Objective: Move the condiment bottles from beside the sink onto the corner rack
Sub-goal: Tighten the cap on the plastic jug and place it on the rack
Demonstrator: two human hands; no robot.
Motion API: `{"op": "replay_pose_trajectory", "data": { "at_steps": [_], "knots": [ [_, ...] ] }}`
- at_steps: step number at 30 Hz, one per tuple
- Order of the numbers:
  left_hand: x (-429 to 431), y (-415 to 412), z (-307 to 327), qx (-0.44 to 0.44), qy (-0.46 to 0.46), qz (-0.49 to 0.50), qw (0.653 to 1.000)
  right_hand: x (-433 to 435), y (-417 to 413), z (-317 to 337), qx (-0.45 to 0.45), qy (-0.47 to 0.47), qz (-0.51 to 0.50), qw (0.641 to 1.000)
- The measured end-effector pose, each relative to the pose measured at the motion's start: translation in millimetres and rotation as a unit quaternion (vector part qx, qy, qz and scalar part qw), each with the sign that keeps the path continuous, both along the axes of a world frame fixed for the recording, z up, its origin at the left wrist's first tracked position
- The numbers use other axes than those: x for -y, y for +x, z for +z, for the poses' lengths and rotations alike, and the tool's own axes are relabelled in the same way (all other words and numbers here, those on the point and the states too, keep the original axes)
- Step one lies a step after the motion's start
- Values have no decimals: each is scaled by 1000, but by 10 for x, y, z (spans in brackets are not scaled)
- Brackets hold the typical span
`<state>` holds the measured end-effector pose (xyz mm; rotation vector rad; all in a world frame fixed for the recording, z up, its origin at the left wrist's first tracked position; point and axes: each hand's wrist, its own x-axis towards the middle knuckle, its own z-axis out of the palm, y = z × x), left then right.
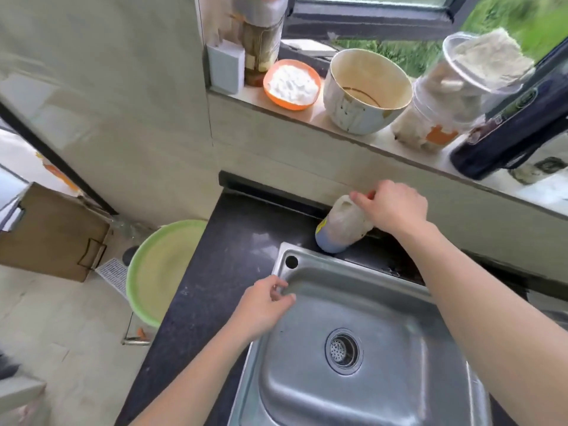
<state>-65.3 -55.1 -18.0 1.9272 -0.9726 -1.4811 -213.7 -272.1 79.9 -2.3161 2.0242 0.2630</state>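
1 basin (166,272) far left on floor. L hand (264,302) over 1 sink's (353,269) left rim, fingers loosely curled, holding nothing. Far sill (315,116): 2 bowls, orange bowl (278,101) & white bowl (347,115). 1 bottle (341,229) on counter (221,256) just behind sink; R hand (396,207) grips its top.

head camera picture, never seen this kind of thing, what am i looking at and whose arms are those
There is no machine here. A camera worn on a person's head looks down, so the two bare arms are the wearer's own. This is the only view.

Below is a stainless steel sink set in a black speckled counter. The right hand has its grip on the top of a cloudy plastic bottle with a blue label, which tilts on the counter behind the sink. The left hand is by the sink's rim, holding nothing.

On the tiled window ledge sit an orange bowl of white powder and a large cream bowl.
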Motion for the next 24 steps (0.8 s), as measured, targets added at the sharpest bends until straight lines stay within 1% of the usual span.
{"op": "replay_pose_trajectory", "data": {
  "at_steps": [2,4,7,10,12,14,16,17,19,21,24],
  "knots": [
    [218,-43,-2,4,-14,-11,1000,-47,-12,-53,-18,-13,28,999],
    [401,-83,25,16,-27,-25,999,-94,-44,-78,5,-19,52,998],
    [592,-129,69,40,-48,-38,997,-165,-160,-7,48,-19,50,997],
    [751,-142,164,93,-123,-51,987,-252,-252,231,82,-39,58,994],
    [842,-157,301,128,-184,-70,972,-321,-273,449,100,-57,81,990],
    [900,-171,474,145,-228,-92,958,-391,-262,690,139,-69,102,983],
    [905,-188,622,128,-262,-99,951,-454,-251,900,196,-73,113,971],
    [880,-202,689,104,-274,-91,952,-477,-251,984,228,-73,115,964],
    [792,-233,786,56,-301,-49,951,-517,-256,1110,272,-78,122,951],
    [688,-258,862,37,-321,-12,946,-554,-265,1195,265,-98,153,947],
    [567,-278,953,39,-333,-8,942,-580,-282,1299,156,-146,257,942]
  ]
}}
